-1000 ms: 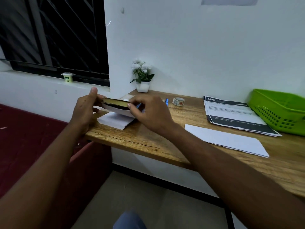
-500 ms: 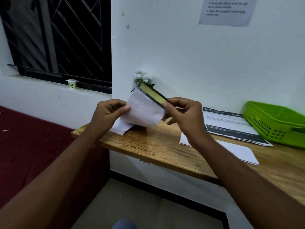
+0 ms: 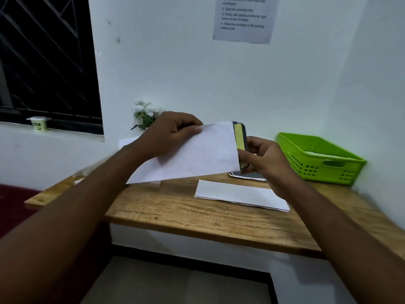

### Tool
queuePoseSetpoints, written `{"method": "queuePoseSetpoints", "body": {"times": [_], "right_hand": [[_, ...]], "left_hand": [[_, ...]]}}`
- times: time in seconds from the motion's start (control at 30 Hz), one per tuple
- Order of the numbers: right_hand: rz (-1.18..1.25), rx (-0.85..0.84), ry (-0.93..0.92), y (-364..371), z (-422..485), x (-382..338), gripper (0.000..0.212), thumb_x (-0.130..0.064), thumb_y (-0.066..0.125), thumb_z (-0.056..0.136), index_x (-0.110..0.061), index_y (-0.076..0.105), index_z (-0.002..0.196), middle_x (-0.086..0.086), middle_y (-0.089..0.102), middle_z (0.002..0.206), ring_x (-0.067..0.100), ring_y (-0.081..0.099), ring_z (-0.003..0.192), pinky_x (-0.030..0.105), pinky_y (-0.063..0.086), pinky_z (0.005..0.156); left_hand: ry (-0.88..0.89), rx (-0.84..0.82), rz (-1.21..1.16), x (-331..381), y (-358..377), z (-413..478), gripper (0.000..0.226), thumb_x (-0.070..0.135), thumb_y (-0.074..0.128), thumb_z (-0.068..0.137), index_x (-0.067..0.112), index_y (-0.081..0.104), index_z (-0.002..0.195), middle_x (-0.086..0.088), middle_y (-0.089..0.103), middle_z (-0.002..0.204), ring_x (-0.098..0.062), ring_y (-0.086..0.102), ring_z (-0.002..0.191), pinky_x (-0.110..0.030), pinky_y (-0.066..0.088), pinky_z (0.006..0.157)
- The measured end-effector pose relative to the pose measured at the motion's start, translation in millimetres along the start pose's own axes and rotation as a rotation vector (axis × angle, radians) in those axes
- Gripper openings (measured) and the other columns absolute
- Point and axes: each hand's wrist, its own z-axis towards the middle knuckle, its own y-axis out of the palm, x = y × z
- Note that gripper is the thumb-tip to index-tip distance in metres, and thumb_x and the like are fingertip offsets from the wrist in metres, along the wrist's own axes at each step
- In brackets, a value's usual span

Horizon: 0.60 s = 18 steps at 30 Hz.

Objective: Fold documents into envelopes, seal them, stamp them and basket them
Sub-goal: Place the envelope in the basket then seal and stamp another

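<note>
your left hand (image 3: pixel 168 132) pinches the envelope (image 3: pixel 192 154) at its top edge and your right hand (image 3: pixel 263 159) pinches its right end, holding it above the table (image 3: pixel 175 207). the yellow strip (image 3: pixel 238 137), likely adhesive, may catch your fingers or seal crooked. the folded sheet (image 3: pixel 238 194) lies just below. bare wood runs to the near edge, and the basket (image 3: pixel 306 141) sits far right.

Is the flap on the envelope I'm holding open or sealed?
Open: the flap, yellow strip showing, sticks out past the envelope, pinched by the right hand.
</note>
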Motion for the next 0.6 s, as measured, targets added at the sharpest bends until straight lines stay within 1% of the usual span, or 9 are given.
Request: {"method": "queuePoseSetpoints", "body": {"times": [0.1,0.17,0.23,0.27,0.33,0.4,0.43,0.5,0.6], "right_hand": [[0.029,0.017,0.061,-10.9,-0.1,6.6,0.014,-0.012,0.071,0.085,-0.013,0.073,0.099,0.006,0.073,0.084,0.017,0.067,0.067,0.027,0.054,0.056],[0.011,0.043,0.101,-17.1,0.9,13.3,0.013,-0.014,0.071,0.085,-0.014,0.073,0.097,0.002,0.072,0.08,0.014,0.065,0.064,0.027,0.053,0.056],[0.002,0.094,0.135,-21.9,3.1,21.3,0.01,-0.015,0.071,0.085,-0.015,0.074,0.095,0.001,0.071,0.079,0.015,0.064,0.065,0.029,0.053,0.057],[0.011,0.123,0.148,-23.8,4.5,24.9,0.009,-0.015,0.071,0.085,-0.015,0.074,0.094,0.0,0.071,0.078,0.015,0.064,0.065,0.028,0.053,0.057],[0.029,0.177,0.164,-28.7,8.9,32.8,0.01,-0.014,0.071,0.085,-0.015,0.074,0.095,-0.001,0.075,0.08,0.013,0.067,0.066,0.026,0.053,0.056],[0.027,0.224,0.174,-33.1,14.5,39.9,0.012,-0.015,0.072,0.085,-0.015,0.074,0.097,0.0,0.077,0.085,0.014,0.071,0.071,0.028,0.056,0.059],[0.02,0.249,0.182,-35.5,18.2,43.6,0.011,-0.015,0.073,0.085,-0.016,0.074,0.096,0.0,0.077,0.086,0.014,0.071,0.073,0.029,0.057,0.062],[0.007,0.282,0.208,-38.0,25.8,49.4,0.008,-0.016,0.074,0.084,-0.017,0.074,0.093,-0.003,0.077,0.083,0.012,0.071,0.072,0.029,0.059,0.064],[-0.037,0.276,0.254,-40.6,37.6,54.5,0.01,-0.017,0.074,0.085,-0.016,0.073,0.095,-0.006,0.074,0.076,0.007,0.069,0.065,0.026,0.057,0.057]], "left_hand": [[0.007,-0.068,0.045,-1.7,15.2,14.9,0.021,0.029,0.058,0.091,0.016,0.073,0.098,0.015,0.07,0.089,0.002,0.063,0.083,-0.017,0.047,0.073],[-0.004,-0.121,0.083,-2.8,25.4,23.2,0.024,0.034,0.057,0.091,0.021,0.073,0.102,0.014,0.071,0.094,-0.002,0.065,0.088,-0.024,0.05,0.077],[-0.029,-0.189,0.163,-3.5,36.5,29.2,0.035,0.05,0.052,0.087,0.027,0.071,0.107,0.012,0.07,0.097,-0.01,0.064,0.088,-0.027,0.048,0.073],[-0.027,-0.228,0.232,-4.4,42.6,30.7,0.046,0.061,0.05,0.083,0.029,0.068,0.112,0.011,0.069,0.1,-0.011,0.062,0.09,-0.025,0.044,0.071],[0.031,-0.299,0.424,-7.3,57.4,31.0,0.084,0.083,0.048,0.065,0.03,0.054,0.129,0.009,0.062,0.117,-0.01,0.057,0.103,-0.025,0.037,0.079],[0.099,-0.351,0.599,-12.2,71.8,27.5,0.119,0.092,0.05,0.05,0.024,0.031,0.146,0.005,0.049,0.135,-0.013,0.046,0.12,-0.034,0.032,0.095],[0.117,-0.365,0.647,-17.0,79.2,26.2,0.128,0.093,0.053,0.048,0.021,0.02,0.15,0.002,0.042,0.141,-0.016,0.041,0.125,-0.039,0.029,0.1],[0.136,-0.366,0.686,-26.1,91.8,24.3,0.131,0.087,0.059,0.052,0.019,0.009,0.152,0.0,0.036,0.144,-0.019,0.037,0.127,-0.043,0.025,0.104],[0.142,-0.348,0.712,-36.0,102.6,30.7,0.119,0.077,0.062,0.062,0.018,0.011,0.151,-0.001,0.039,0.139,-0.02,0.039,0.121,-0.043,0.025,0.102]]}}
